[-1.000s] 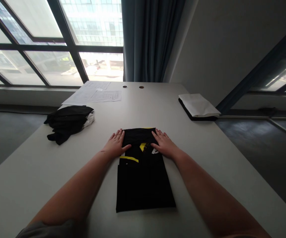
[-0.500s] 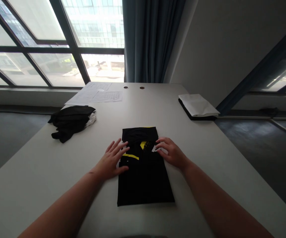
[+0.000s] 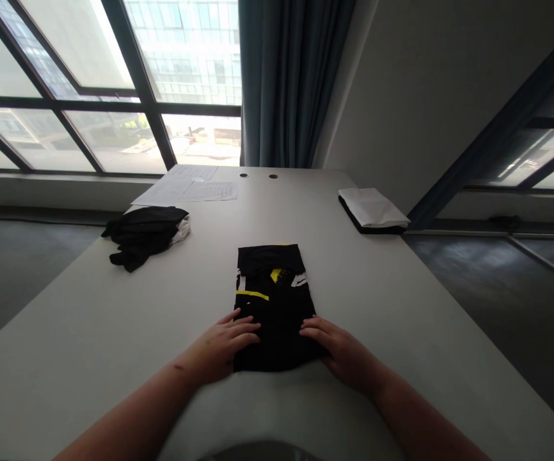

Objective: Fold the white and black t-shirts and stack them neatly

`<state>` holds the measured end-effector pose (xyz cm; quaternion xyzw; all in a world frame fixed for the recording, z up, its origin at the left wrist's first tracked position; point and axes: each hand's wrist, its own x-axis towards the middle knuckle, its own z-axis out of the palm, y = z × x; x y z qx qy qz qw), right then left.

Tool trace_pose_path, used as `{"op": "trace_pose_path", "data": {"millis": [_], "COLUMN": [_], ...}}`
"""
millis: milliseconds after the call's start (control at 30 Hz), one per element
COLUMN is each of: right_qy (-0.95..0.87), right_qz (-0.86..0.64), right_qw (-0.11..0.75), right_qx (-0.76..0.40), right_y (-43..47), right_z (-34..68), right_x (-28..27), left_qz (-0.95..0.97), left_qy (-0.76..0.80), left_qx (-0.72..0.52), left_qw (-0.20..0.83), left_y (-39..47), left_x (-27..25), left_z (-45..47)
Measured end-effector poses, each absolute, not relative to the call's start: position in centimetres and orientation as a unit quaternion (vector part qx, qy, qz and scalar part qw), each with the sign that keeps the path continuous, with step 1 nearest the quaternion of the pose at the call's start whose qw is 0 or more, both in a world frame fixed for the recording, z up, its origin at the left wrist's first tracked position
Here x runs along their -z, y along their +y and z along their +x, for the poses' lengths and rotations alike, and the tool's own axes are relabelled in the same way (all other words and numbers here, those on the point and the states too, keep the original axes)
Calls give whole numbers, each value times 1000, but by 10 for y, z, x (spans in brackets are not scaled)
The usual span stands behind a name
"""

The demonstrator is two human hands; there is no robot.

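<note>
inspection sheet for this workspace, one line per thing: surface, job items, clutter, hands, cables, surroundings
Surface: white tabletop, two round openings near its far edge.
Job items: folded black garment with yellow and white markings, lying in the middle.
Clutter: crumpled black cloth with something white at left; printed papers at far left; folded white item on a black one at right.
Hands: left hand on the garment's left edge, right hand on its right edge, both toward its near end; thumbs hidden, grip unclear.
Cables: nothing seen.
Surroundings: window and blue-grey curtain beyond the table.
</note>
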<state>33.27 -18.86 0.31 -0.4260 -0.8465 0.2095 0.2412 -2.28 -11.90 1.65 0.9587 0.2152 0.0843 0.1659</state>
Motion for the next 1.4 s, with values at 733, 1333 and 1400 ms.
{"op": "trace_pose_path", "data": {"millis": [733, 1333, 1400], "right_qy": [-599, -732, -733], "right_qz": [-637, -623, -642], "right_qw": [425, 273, 222], "right_qx": [-234, 37, 11], "right_y": [-124, -74, -84], "right_z": [309, 270, 254], "right_x": [-57, -14, -4], "left_qz": [728, 841, 858], "left_qy": [530, 494, 477], "left_qx": [-338, -218, -186], "left_qw": [275, 29, 36], "left_y": [-70, -46, -55], "left_x": [-68, -16, -2], "left_z": [16, 62, 63]}}
